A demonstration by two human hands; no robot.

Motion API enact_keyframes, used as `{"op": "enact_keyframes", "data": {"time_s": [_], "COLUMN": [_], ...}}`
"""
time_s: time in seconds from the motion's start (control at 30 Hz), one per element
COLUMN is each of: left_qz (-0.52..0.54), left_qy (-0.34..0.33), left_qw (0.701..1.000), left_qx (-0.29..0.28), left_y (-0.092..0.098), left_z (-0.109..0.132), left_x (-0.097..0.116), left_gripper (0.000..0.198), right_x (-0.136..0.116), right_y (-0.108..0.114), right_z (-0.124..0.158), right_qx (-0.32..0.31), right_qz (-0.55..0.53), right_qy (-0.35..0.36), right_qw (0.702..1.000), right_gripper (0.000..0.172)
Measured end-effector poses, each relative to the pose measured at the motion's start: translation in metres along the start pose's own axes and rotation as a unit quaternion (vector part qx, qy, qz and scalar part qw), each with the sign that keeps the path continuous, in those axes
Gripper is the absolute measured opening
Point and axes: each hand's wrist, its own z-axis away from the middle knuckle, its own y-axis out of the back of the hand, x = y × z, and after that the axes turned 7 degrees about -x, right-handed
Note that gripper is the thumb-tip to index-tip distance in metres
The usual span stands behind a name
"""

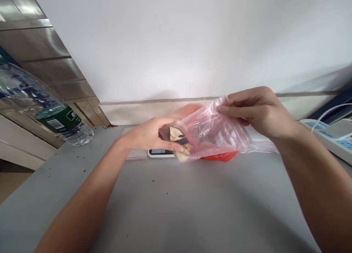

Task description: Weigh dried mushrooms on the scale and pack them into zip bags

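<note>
A clear plastic zip bag (213, 130) with a pink tint is held up over the grey table (170, 205). My right hand (253, 110) pinches the bag's upper edge, fingers closed on it. My left hand (150, 135) grips the bag's open left end, where pale brown dried pieces (178, 135) show at the mouth. A small white scale (161, 153) with a display lies on the table just behind my left hand. Something red (221, 157) sits under the bag, partly hidden.
A clear water bottle (44, 106) with a green label stands at the left table edge. A white power strip (330, 135) with a white cable lies at the right. More flat zip bags (261, 145) lie behind my right hand. White wall behind.
</note>
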Motion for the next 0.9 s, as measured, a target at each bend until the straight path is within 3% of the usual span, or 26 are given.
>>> {"op": "enact_keyframes", "data": {"time_s": [0.2,0.37,0.47,0.53,0.6,0.67,0.73,0.8,0.9], "left_qz": [0.090,0.143,0.131,0.096,0.051,0.003,-0.048,-0.098,-0.161], "left_qy": [-0.041,-0.034,-0.041,-0.024,0.000,0.012,0.016,0.025,0.051], "left_qw": [0.994,0.987,0.988,0.989,0.988,0.990,0.995,0.995,0.985], "left_qx": [0.056,0.071,0.073,0.108,0.143,0.137,0.082,0.015,-0.038], "left_y": [-0.009,-0.029,-0.040,-0.044,-0.045,-0.047,-0.050,-0.055,-0.063], "left_z": [-0.019,-0.039,-0.050,-0.057,-0.063,-0.067,-0.069,-0.070,-0.073], "left_x": [-0.005,0.008,0.014,0.015,0.016,0.016,0.017,0.019,0.021], "left_gripper": [0.055,0.063,0.064,0.074,0.078,0.064,0.042,0.031,0.030], "right_x": [0.012,0.011,0.011,0.013,0.016,0.022,0.034,0.050,0.077], "right_y": [0.019,0.035,0.047,0.056,0.066,0.075,0.083,0.089,0.093], "right_z": [0.024,0.044,0.053,0.059,0.067,0.074,0.082,0.087,0.094], "right_qx": [0.011,-0.081,-0.092,-0.034,0.095,0.229,0.283,0.235,0.056], "right_qz": [-0.017,-0.077,-0.006,0.042,0.074,0.147,0.271,0.384,0.425], "right_qy": [-0.038,-0.115,-0.103,-0.067,-0.016,0.034,0.065,0.048,-0.079], "right_qw": [0.999,0.987,0.990,0.996,0.993,0.962,0.918,0.892,0.900], "right_gripper": [0.042,0.041,0.035,0.025,0.015,0.023,0.033,0.047,0.056]}}
